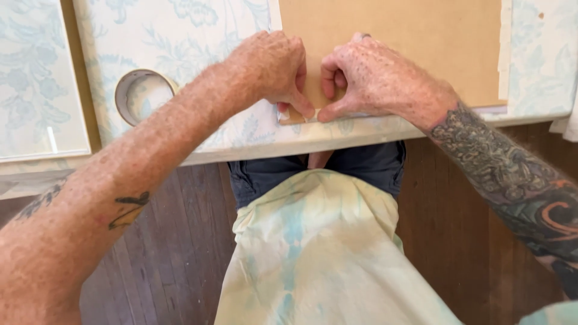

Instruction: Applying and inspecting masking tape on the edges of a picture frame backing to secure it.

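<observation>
A tape roll (143, 95) lies flat on the floral-covered table (198, 42) (dark wood floor (457, 204) below).

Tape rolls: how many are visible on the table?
1. The tape roll lies flat on the floral table cover, beside the left forearm. Others may sit outside the frame.

A single head-worn camera looks steeply down, close over the table edge (385, 129), the floor (180, 271) below.
</observation>
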